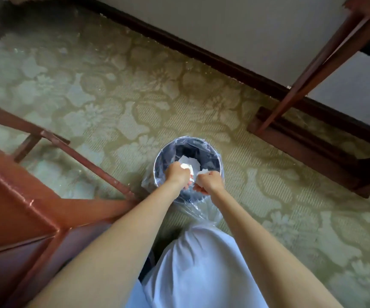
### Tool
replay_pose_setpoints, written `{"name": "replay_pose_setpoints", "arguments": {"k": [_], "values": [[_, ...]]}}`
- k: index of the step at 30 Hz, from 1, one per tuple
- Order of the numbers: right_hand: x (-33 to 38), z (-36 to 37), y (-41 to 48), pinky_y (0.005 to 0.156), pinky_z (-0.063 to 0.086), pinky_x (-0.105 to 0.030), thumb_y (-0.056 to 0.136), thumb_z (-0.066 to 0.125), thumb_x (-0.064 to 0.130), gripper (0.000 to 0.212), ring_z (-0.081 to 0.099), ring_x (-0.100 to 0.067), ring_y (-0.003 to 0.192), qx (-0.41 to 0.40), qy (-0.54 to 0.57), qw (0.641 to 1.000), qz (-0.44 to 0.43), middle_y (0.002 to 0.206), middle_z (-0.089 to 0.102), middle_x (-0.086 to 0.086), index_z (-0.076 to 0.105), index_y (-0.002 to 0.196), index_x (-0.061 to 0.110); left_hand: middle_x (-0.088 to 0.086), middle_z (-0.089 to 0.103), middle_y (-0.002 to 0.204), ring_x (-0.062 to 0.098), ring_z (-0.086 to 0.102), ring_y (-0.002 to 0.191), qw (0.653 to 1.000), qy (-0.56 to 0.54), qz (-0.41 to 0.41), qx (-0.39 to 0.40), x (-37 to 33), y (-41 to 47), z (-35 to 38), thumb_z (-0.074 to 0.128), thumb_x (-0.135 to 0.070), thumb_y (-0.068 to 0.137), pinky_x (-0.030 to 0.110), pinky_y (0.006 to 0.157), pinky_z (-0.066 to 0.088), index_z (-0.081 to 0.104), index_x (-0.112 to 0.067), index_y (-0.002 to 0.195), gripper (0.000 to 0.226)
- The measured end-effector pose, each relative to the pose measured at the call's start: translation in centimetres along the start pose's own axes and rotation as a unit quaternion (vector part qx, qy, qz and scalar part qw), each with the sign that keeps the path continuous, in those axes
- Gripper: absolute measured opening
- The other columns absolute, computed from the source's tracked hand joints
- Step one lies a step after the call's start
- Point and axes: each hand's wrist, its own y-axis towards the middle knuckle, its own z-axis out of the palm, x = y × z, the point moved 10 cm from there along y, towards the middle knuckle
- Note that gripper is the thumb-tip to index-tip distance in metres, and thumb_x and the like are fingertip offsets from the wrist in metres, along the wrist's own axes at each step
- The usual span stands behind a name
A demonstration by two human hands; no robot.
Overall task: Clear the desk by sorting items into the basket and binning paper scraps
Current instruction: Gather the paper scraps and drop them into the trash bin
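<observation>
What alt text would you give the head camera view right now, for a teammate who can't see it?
Both hands, left hand and right hand, hold white paper scraps over a round bin lined with clear plastic, standing on patterned green carpet. A reddish wooden desk sits at the left, and a wall with a dark skirting board runs behind.

I see both hands over the round bin [164, 152], which is lined with a clear bag. My left hand [178, 173] and right hand [209, 180] each grip white paper scraps [188, 163] above its opening, on the patterned green carpet [113, 103].
</observation>
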Motion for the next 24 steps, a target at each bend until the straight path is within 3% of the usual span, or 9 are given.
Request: {"name": "replay_pose_setpoints", "arguments": {"k": [3, 5, 7, 8, 11, 14, 17, 21, 24], "values": [[-1.7, 0.9, 2.8, 0.045, 0.039, -0.024, 0.084, 0.042, -0.001, 0.022, 0.054, -0.017, 0.047, 0.008, -0.009, 1.000, 0.021, 0.054, 0.056, -0.008, 0.051, 0.065, 0.007, 0.023, 0.064, 0.101, 0.004, 0.052, 0.027, 0.999, -0.032, -0.040, 0.006, 2.4, 2.5, 1.3, 0.043, 0.003, 0.090, 0.013, 0.029, 0.037, 0.054, 0.002, 0.122, 0.034], [-2.2, 1.3, 3.9, 0.046, 0.039, -0.025, 0.082, 0.042, -0.004, 0.024, 0.051, -0.017, 0.047, 0.016, -0.020, 0.999, 0.024, 0.055, 0.056, -0.009, 0.050, 0.062, 0.004, 0.021, 0.063, 0.101, 0.018, 0.068, 0.063, 0.994, -0.076, -0.076, 0.017, 3.5, 3.2, 1.8, 0.050, 0.005, 0.088, 0.023, 0.046, 0.051, 0.059, 0.003, 0.111, 0.025], [-2.0, 1.4, 4.6, 0.047, 0.037, -0.025, 0.083, 0.042, -0.004, 0.023, 0.048, -0.018, 0.048, 0.017, -0.022, 0.999, 0.021, 0.060, 0.057, -0.011, 0.051, 0.063, 0.004, 0.018, 0.059, 0.098, 0.029, 0.064, 0.090, 0.990, -0.097, -0.098, 0.029, 4.1, 3.7, 2.1, 0.049, 0.005, 0.090, 0.033, 0.069, 0.057, 0.061, 0.000, 0.092, 0.013], [-1.9, 1.4, 4.8, 0.047, 0.036, -0.025, 0.085, 0.040, -0.002, 0.021, 0.049, -0.019, 0.051, 0.016, -0.017, 1.000, 0.018, 0.065, 0.058, -0.012, 0.052, 0.068, 0.004, 0.018, 0.058, 0.102, 0.029, 0.060, 0.093, 0.988, -0.108, -0.101, 0.031, 4.1, 3.7, 2.1, 0.045, 0.005, 0.092, 0.034, 0.077, 0.054, 0.061, 0.000, 0.096, 0.017], [-1.4, 1.4, 5.2, 0.055, 0.038, -0.029, 0.089, 0.038, 0.004, 0.020, 0.052, -0.025, 0.067, 0.006, -0.019, 1.000, 0.008, 0.082, 0.058, -0.017, 0.053, 0.076, 0.006, 0.021, 0.051, 0.126, 0.029, 0.056, 0.106, 0.984, -0.145, -0.104, 0.026, 4.4, 3.5, 1.5, 0.033, 0.006, 0.096, 0.032, 0.093, 0.048, 0.043, 0.001, 0.135, 0.040], [-0.8, 1.4, 4.4, 0.059, 0.036, -0.031, 0.089, 0.037, 0.005, 0.017, 0.047, -0.026, 0.080, 0.002, -0.052, 0.999, -0.005, 0.086, 0.052, -0.016, 0.052, 0.081, 0.005, 0.014, 0.045, 0.111, 0.027, 0.051, 0.099, 0.984, -0.148, -0.095, 0.029, 4.2, 2.2, 0.7, 0.029, 0.009, 0.096, 0.032, 0.088, 0.049, 0.041, 0.000, 0.136, 0.043], [0.4, 1.0, 2.5, 0.060, 0.033, -0.030, 0.088, 0.038, 0.006, 0.027, 0.042, -0.025, 0.079, -0.011, -0.079, 0.996, -0.029, 0.073, 0.047, -0.011, 0.044, 0.063, 0.010, 0.011, 0.045, 0.107, 0.027, 0.050, 0.096, 0.986, -0.144, -0.080, 0.023, 3.2, 0.3, -0.8, 0.032, 0.005, 0.097, 0.034, 0.083, 0.051, 0.048, -0.004, 0.128, 0.036], [4.9, -0.4, -3.0, 0.060, 0.033, -0.027, 0.086, 0.037, 0.007, 0.032, 0.044, -0.026, 0.073, -0.048, -0.127, 0.986, -0.098, 0.067, 0.045, -0.009, 0.032, 0.056, 0.015, 0.012, 0.049, 0.099, 0.027, 0.053, 0.086, 0.991, -0.130, -0.017, -0.006, 0.0, -3.5, -3.9, 0.037, 0.000, 0.094, 0.028, 0.062, 0.048, 0.053, -0.010, 0.098, 0.020], [9.8, -1.6, -9.2, 0.059, 0.032, -0.027, 0.086, 0.037, 0.007, 0.025, 0.045, -0.028, 0.075, -0.074, -0.153, 0.970, -0.173, 0.071, 0.049, -0.010, 0.042, 0.062, 0.012, 0.013, 0.053, 0.086, 0.025, 0.051, 0.080, 0.990, -0.092, 0.083, -0.071, -4.1, -8.0, -7.9, 0.039, -0.001, 0.086, 0.038, 0.071, 0.050, 0.049, -0.018, 0.063, 0.030]]}}
